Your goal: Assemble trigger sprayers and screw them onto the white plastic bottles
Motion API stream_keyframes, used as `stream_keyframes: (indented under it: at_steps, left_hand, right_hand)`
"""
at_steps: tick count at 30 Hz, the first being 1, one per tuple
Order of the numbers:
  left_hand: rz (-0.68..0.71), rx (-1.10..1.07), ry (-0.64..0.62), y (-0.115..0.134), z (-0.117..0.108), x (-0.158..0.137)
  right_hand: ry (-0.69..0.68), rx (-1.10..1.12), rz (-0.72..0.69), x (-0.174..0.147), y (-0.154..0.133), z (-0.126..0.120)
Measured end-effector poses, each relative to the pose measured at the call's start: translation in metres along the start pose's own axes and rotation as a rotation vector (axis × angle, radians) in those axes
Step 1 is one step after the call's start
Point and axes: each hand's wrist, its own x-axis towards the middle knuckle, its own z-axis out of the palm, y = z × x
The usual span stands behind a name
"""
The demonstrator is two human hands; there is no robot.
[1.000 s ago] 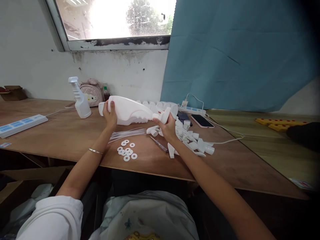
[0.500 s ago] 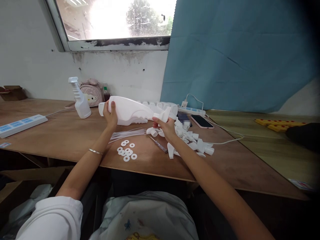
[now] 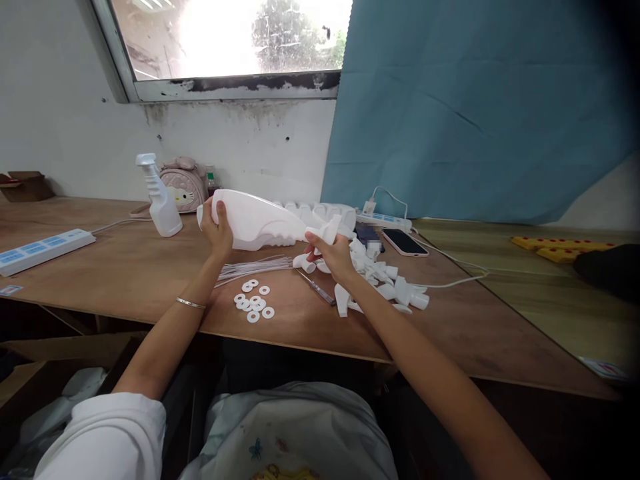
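My left hand (image 3: 217, 227) is closed round the base end of a white plastic spray bottle (image 3: 255, 217), which lies nearly level above the table with its neck to the right. At that neck, my right hand (image 3: 333, 253) grips a white trigger spray head (image 3: 327, 230); whether the two are joined is hard to see. Below the bottle lie thin white tubes (image 3: 255, 268) and several white ring washers (image 3: 255, 303). A screwdriver-like tool (image 3: 316, 288) rests near my right hand, beside a heap of white spray heads (image 3: 377, 270).
An upright spray bottle (image 3: 163, 200) stands at the back left by a pink bag (image 3: 184, 187) and a small green-capped bottle (image 3: 211, 180). More white bottles (image 3: 333, 212) lie behind the held one. A phone (image 3: 405, 243) and power strips (image 3: 47, 250) are on the table (image 3: 125, 280).
My left hand and the bottle's base end have shifted slightly left and up. My right hand stays at the neck with the spray head.
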Motion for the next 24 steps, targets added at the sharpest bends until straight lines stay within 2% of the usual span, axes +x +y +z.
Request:
stream_keyframes:
  at_steps: [5, 17, 19, 21, 22, 24]
  left_hand:
    - [-0.012, 0.055, -0.02, 0.002, 0.0, 0.0]
    - [-0.093, 0.119, -0.037, -0.003, 0.002, 0.0]
    - [-0.011, 0.157, -0.041, 0.004, -0.002, 0.0]
    - [0.19, 0.221, -0.133, 0.02, -0.005, -0.005]
    - [0.326, 0.255, -0.228, 0.03, -0.004, -0.009]
    - [0.599, 0.295, -0.509, 0.056, 0.001, -0.023]
  right_hand:
    - [0.037, -0.117, -0.139, 0.0, 0.004, 0.001]
    - [0.057, -0.186, -0.177, -0.004, -0.002, 0.002]
    - [0.064, -0.136, -0.175, -0.004, -0.002, 0.003]
    - [0.081, -0.076, -0.152, -0.004, -0.001, 0.005]
    - [0.088, -0.053, -0.134, -0.004, -0.002, 0.006]
    - [0.086, -0.029, -0.115, -0.005, -0.002, 0.009]
